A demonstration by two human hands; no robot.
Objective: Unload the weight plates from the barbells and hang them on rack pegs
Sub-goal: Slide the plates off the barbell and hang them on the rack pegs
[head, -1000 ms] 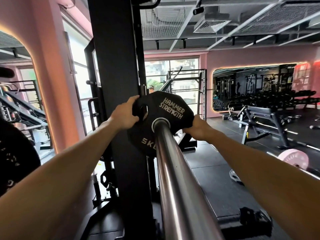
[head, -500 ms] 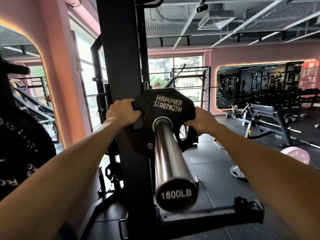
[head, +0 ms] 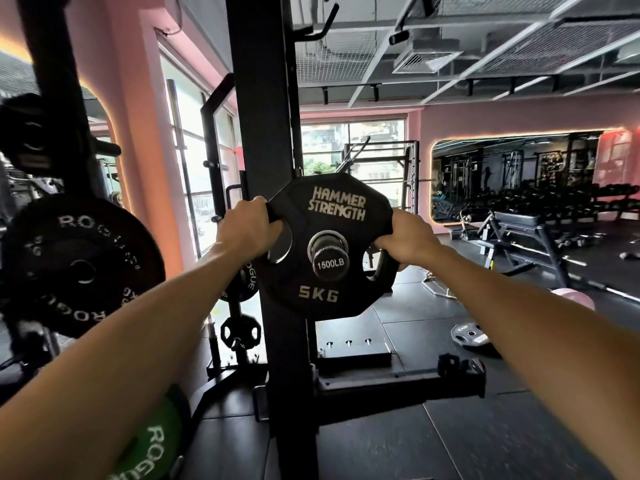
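Left hand (head: 247, 230) and right hand (head: 407, 239) grip the 5 kg plate (head: 329, 245) by opposite edges, fingers curled through its slots, at the barbell sleeve (head: 329, 261) end.

— What sort of place is this?
— A gym: black power rack (head: 263, 133), Rogue weight plates (head: 79, 265) on pegs, a bench (head: 519, 230), dumbbell rows (head: 571, 199), rubber floor (head: 415, 445).

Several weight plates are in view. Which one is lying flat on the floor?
The small grey plate on the black floor mat at right, beneath the right forearm. The other plates are upright: the black 5KG Hammer Strength plate is on the bar, and the black Rogue plate hangs at left.
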